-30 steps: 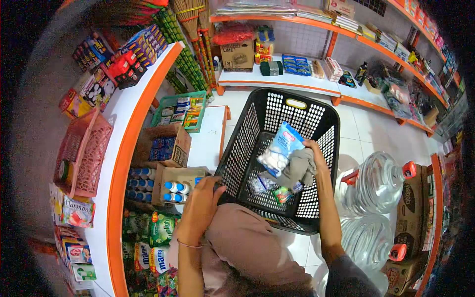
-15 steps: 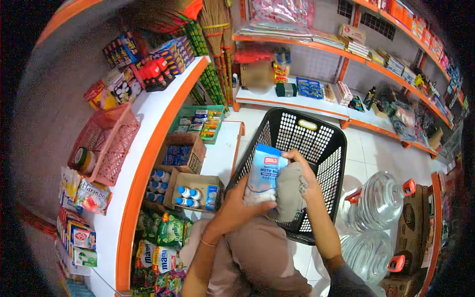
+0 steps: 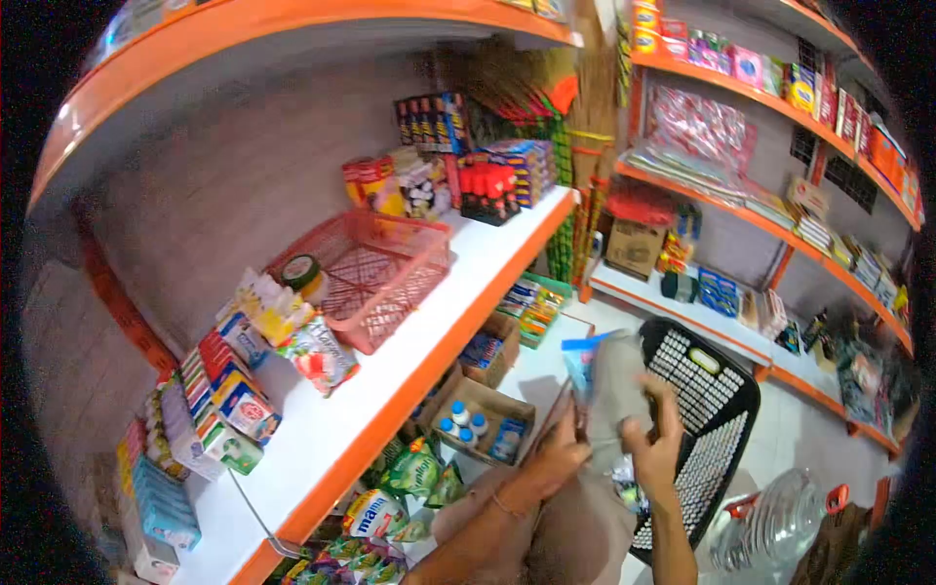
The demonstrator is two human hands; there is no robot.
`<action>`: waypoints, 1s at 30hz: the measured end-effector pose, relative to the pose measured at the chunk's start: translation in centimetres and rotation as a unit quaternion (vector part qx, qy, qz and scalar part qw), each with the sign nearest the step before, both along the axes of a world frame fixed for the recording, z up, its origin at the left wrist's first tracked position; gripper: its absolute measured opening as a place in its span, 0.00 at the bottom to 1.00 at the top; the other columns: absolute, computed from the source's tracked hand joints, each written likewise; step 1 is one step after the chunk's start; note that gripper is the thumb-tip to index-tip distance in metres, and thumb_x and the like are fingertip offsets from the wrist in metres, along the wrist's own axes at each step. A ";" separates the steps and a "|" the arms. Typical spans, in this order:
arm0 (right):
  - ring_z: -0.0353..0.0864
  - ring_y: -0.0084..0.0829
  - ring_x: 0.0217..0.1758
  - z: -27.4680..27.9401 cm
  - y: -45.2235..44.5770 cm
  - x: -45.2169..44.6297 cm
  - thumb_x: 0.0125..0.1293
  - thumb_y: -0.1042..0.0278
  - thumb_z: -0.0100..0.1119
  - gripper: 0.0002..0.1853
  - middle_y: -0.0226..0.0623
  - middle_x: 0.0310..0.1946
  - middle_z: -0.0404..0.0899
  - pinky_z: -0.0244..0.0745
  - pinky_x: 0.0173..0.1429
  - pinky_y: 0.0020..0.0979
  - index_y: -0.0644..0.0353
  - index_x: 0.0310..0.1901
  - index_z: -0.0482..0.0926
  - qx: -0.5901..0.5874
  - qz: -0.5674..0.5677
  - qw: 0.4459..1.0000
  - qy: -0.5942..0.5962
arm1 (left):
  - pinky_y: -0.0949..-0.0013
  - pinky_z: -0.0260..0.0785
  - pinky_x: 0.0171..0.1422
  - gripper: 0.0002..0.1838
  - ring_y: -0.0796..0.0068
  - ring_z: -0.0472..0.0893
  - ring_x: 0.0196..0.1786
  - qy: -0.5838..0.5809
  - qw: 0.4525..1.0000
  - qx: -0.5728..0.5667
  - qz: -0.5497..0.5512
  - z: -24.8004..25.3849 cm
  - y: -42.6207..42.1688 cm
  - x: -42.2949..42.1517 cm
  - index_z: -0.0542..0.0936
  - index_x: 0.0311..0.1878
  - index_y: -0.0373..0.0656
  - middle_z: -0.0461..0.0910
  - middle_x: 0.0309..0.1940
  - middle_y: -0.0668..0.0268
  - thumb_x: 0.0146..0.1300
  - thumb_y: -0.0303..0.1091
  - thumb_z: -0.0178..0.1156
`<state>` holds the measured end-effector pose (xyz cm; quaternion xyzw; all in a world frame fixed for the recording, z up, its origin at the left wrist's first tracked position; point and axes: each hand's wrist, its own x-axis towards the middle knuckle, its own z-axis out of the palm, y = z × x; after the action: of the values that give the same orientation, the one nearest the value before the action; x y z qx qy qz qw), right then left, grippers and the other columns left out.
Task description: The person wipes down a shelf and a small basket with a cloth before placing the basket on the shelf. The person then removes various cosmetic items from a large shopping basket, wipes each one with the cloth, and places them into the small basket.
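Note:
Above my lap, my left hand [image 3: 558, 450] closes around the lower part of the blue and white packet [image 3: 577, 367], which is mostly hidden behind a grey cloth. Thumb and fingers of my right hand [image 3: 655, 434] curl against the right side of that grey cloth [image 3: 614, 395], which stands upright between my hands. The black basket [image 3: 749, 395] lies just beyond and to the right, with a small packet [image 3: 627, 487] showing inside near its left side.
A white shelf [image 3: 390, 409] with an orange edge runs along the left, holding a pink basket [image 3: 375, 310], packets and boxes. Below it sits a cardboard box [image 3: 444, 402] of bottles. A large clear bottle [image 3: 775, 522] stands at lower right, near back shelves.
The view has swung left, showing more of the shelf. My left hand has left the basket rim for the packet, and the packet and cloth have been lifted out of the basket.

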<state>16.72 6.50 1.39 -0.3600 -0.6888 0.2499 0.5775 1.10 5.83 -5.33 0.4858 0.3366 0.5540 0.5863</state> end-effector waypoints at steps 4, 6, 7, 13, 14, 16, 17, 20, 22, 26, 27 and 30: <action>0.58 0.55 0.78 1.6 -0.1 -2.1 0.65 0.50 0.61 0.23 0.51 0.72 0.67 0.47 0.80 0.54 0.55 0.56 0.83 0.149 -0.044 0.963 -0.220 | 0.62 0.67 0.71 0.44 0.66 0.71 0.68 0.093 0.992 0.083 -0.004 -0.1 -0.4 -0.7 0.52 0.79 0.40 0.69 0.67 0.57 0.61 0.22 0.60; 0.58 0.55 0.78 2.0 0.5 -2.5 0.67 0.55 0.60 0.20 0.53 0.75 0.62 0.47 0.80 0.53 0.57 0.56 0.83 0.152 -0.047 0.968 -0.192 | 0.61 0.66 0.71 0.44 0.67 0.70 0.69 0.135 0.984 0.109 -0.026 0.3 -1.2 -0.6 0.52 0.78 0.40 0.68 0.67 0.58 0.61 0.22 0.62; 0.59 0.54 0.78 2.3 0.9 -2.7 0.67 0.58 0.61 0.19 0.53 0.75 0.63 0.48 0.80 0.53 0.56 0.56 0.83 0.137 -0.043 0.975 -0.169 | 0.60 0.65 0.73 0.44 0.68 0.69 0.70 0.133 0.984 0.109 -0.035 -0.1 -1.2 -0.3 0.52 0.79 0.40 0.68 0.67 0.59 0.61 0.21 0.62; 0.68 0.48 0.71 3.1 2.1 -3.6 0.73 0.70 0.52 0.16 0.52 0.67 0.71 0.56 0.77 0.42 0.62 0.58 0.82 0.031 -0.082 0.996 0.012 | 0.61 0.54 0.79 0.48 0.66 0.64 0.75 -0.129 0.983 0.100 -0.084 2.6 -1.2 1.2 0.42 0.81 0.38 0.62 0.73 0.56 0.64 0.23 0.62; 0.70 0.48 0.70 3.2 1.8 -3.8 0.75 0.69 0.50 0.16 0.53 0.65 0.73 0.57 0.76 0.41 0.65 0.58 0.81 0.039 -0.096 0.995 -0.010 | 0.61 0.55 0.79 0.48 0.66 0.64 0.75 -0.173 0.978 0.069 -0.096 4.4 -1.8 0.7 0.43 0.81 0.39 0.62 0.74 0.57 0.63 0.17 0.59; 0.70 0.48 0.70 1.8 1.3 -4.1 0.75 0.69 0.50 0.16 0.53 0.65 0.73 0.57 0.77 0.41 0.65 0.58 0.81 0.042 -0.108 0.993 -0.027 | 0.60 0.55 0.79 0.49 0.67 0.64 0.76 -0.214 0.971 0.058 -0.087 4.0 -1.3 0.2 0.42 0.81 0.40 0.62 0.74 0.58 0.62 0.15 0.57; 0.69 0.48 0.70 1.0 0.7 -4.1 0.75 0.69 0.50 0.16 0.53 0.65 0.73 0.56 0.77 0.42 0.65 0.58 0.81 0.043 -0.118 0.992 -0.035 | 0.60 0.56 0.79 0.49 0.67 0.64 0.76 -0.234 0.967 0.051 -0.086 3.8 -1.2 0.1 0.41 0.81 0.41 0.62 0.74 0.58 0.61 0.14 0.57; 0.65 0.50 0.73 -0.1 -2.0 -4.5 0.71 0.67 0.54 0.18 0.51 0.67 0.72 0.52 0.78 0.46 0.59 0.59 0.82 0.044 -0.143 0.982 -0.113 | 0.58 0.59 0.77 0.45 0.62 0.68 0.73 -0.481 0.866 -0.045 -0.132 3.5 -1.8 -1.3 0.52 0.80 0.43 0.64 0.73 0.55 0.60 0.11 0.54; 0.63 0.51 0.73 -0.1 -2.9 -4.7 0.68 0.67 0.57 0.19 0.48 0.69 0.70 0.52 0.78 0.48 0.55 0.59 0.83 0.074 -0.145 0.973 -0.163 | 0.59 0.59 0.77 0.40 0.61 0.70 0.71 -0.368 0.924 0.092 -0.057 1.8 -1.7 -1.5 0.56 0.79 0.42 0.65 0.72 0.55 0.63 0.13 0.52; 0.62 0.53 0.73 1.0 -2.5 -4.1 0.62 0.66 0.63 0.21 0.44 0.73 0.67 0.53 0.77 0.51 0.46 0.58 0.85 0.125 -0.127 0.956 -0.235 | 0.59 0.55 0.78 0.32 0.61 0.68 0.72 0.085 0.938 0.328 0.073 -4.2 -1.2 -0.7 0.57 0.79 0.43 0.65 0.73 0.57 0.71 0.24 0.46; 0.62 0.53 0.73 2.0 -1.8 -4.0 0.61 0.65 0.64 0.21 0.43 0.74 0.67 0.53 0.76 0.51 0.46 0.58 0.85 0.131 -0.124 0.951 -0.252 | 0.59 0.54 0.79 0.32 0.61 0.66 0.73 0.070 0.946 0.312 0.052 -3.4 -1.1 -0.5 0.55 0.79 0.43 0.64 0.74 0.57 0.72 0.26 0.46; 0.67 0.50 0.69 4.8 -0.4 -4.2 0.64 0.63 0.64 0.20 0.45 0.68 0.73 0.60 0.73 0.47 0.45 0.59 0.84 0.074 -0.110 0.971 -0.197 | 0.59 0.51 0.80 0.34 0.63 0.63 0.75 -0.055 0.971 0.234 -0.009 -0.4 -1.0 0.4 0.51 0.80 0.44 0.62 0.75 0.59 0.74 0.35 0.46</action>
<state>12.53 6.14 6.16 -0.4317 -0.7620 0.0570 0.4794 1.53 4.80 -5.74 0.5811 0.1605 0.6379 0.4792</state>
